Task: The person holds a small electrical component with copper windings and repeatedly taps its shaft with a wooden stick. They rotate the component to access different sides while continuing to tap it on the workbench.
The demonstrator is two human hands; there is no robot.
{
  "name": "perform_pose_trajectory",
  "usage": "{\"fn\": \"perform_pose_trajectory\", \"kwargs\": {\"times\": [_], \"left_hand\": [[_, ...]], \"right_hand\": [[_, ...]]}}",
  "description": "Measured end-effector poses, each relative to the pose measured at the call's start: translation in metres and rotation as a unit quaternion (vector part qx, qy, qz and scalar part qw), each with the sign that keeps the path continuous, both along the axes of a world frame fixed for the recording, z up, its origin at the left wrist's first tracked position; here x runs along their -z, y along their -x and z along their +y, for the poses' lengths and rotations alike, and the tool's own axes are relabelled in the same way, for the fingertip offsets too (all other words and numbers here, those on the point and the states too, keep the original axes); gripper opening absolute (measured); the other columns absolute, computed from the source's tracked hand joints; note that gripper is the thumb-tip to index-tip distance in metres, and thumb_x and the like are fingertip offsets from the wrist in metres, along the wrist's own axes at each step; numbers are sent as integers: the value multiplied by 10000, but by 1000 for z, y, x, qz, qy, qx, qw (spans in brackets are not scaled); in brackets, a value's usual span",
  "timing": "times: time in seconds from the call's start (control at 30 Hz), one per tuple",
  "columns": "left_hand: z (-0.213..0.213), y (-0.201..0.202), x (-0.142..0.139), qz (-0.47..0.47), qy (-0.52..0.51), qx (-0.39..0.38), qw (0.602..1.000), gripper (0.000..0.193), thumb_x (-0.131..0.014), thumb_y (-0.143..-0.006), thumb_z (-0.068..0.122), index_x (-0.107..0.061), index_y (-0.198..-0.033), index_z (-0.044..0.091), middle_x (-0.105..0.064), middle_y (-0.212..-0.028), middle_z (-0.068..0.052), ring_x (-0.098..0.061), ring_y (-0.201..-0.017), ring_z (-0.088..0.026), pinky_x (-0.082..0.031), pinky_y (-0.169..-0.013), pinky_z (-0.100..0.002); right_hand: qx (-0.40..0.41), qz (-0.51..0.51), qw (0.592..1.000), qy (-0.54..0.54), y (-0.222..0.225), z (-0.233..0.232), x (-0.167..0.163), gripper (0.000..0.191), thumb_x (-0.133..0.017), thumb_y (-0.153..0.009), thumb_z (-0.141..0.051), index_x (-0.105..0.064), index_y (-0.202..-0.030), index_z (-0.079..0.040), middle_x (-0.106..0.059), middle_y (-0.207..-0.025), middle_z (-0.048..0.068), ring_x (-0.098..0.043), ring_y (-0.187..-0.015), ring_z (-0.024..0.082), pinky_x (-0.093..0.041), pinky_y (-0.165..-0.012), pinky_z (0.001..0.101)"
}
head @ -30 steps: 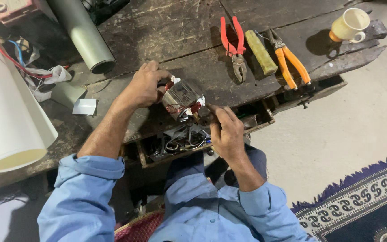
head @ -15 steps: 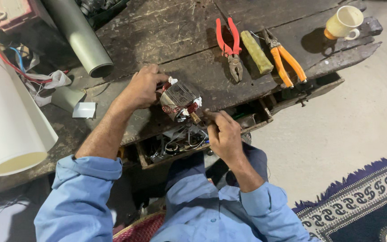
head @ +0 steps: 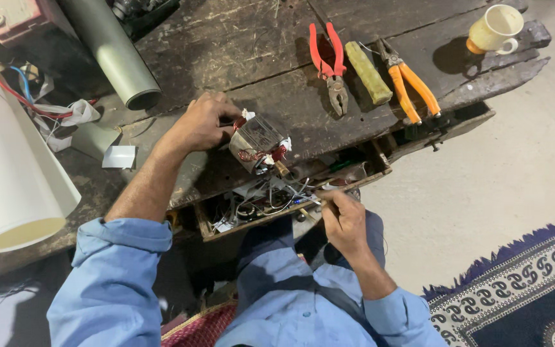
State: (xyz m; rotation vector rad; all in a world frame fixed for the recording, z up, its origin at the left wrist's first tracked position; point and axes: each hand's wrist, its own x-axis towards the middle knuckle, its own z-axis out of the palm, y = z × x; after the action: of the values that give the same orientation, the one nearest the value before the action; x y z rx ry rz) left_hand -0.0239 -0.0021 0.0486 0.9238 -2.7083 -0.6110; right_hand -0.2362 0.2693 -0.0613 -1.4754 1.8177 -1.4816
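Observation:
My left hand (head: 202, 123) grips a small metal motor core (head: 257, 142) with copper windings and red wires, held on the dark wooden bench (head: 239, 51). My right hand (head: 344, 218) is lower, over the open drawer (head: 277, 199), pinching a thin rod-like tool (head: 303, 187) that points up toward the motor core. Whether the tool's tip touches the core I cannot tell.
Red-handled pliers (head: 329, 61), a yellow-green handle (head: 369, 72) and orange-handled pliers (head: 409, 80) lie on the bench. A cream cup (head: 496, 29) stands at the far right corner. A grey pipe (head: 114, 54) and a white pipe (head: 8, 167) lie left. A patterned rug (head: 528, 283) covers the floor.
My right hand has dropped down and away from the motor core toward the drawer's front. My left hand keeps the core in place on the bench.

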Motion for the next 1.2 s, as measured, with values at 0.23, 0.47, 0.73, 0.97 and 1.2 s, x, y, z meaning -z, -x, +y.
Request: {"fn": "perform_pose_trajectory", "kwargs": {"times": [0.23,0.47,0.73,0.97,1.2], "left_hand": [[50,-28,-1,317,-186,59,928,920,-689,-635,143,-479,-1519,286,-479,-1540,-159,-414,-1487,-335,-264,-1280,-496],[113,8,25,207,165,-3,964,924,-906,-614,183,-510,-1445,257,-390,-1579,-178,-385,-1461,-443,-392,-1181,-540],[111,19,34,195,175,-78,962,833,-934,-586,233,-584,-1342,226,-425,-1545,-129,-553,-1276,-369,-470,-1023,-517],[111,23,44,169,192,-121,959,839,-907,-610,182,-555,-1367,270,-419,-1573,-86,-568,-1250,-312,-459,-945,-483],[111,27,45,156,196,-128,960,829,-932,-660,221,-536,-1386,276,-395,-1580,-67,-555,-1282,-294,-433,-977,-496]], "right_hand": [[-31,-111,993,-22,-5,16,-2,185,-615,-936,-17,-691,-1099,22,-657,-764,68,-576,-677,91,-471,-616,247],[-26,-59,998,-7,-10,14,-9,181,-663,-983,-138,-706,-1062,18,-661,-802,66,-597,-702,95,-479,-634,267],[4,-151,988,-14,-5,10,23,402,-714,-955,-105,-483,-637,-15,-434,-570,-14,-343,-554,51,-264,-475,278],[-33,-212,977,18,-1,4,43,408,-693,-952,-59,-456,-620,-38,-440,-570,-58,-330,-547,16,-238,-478,256],[-31,-271,962,-28,-3,5,67,390,-679,-964,-60,-470,-634,-43,-439,-607,-77,-341,-592,3,-259,-494,247]]}}
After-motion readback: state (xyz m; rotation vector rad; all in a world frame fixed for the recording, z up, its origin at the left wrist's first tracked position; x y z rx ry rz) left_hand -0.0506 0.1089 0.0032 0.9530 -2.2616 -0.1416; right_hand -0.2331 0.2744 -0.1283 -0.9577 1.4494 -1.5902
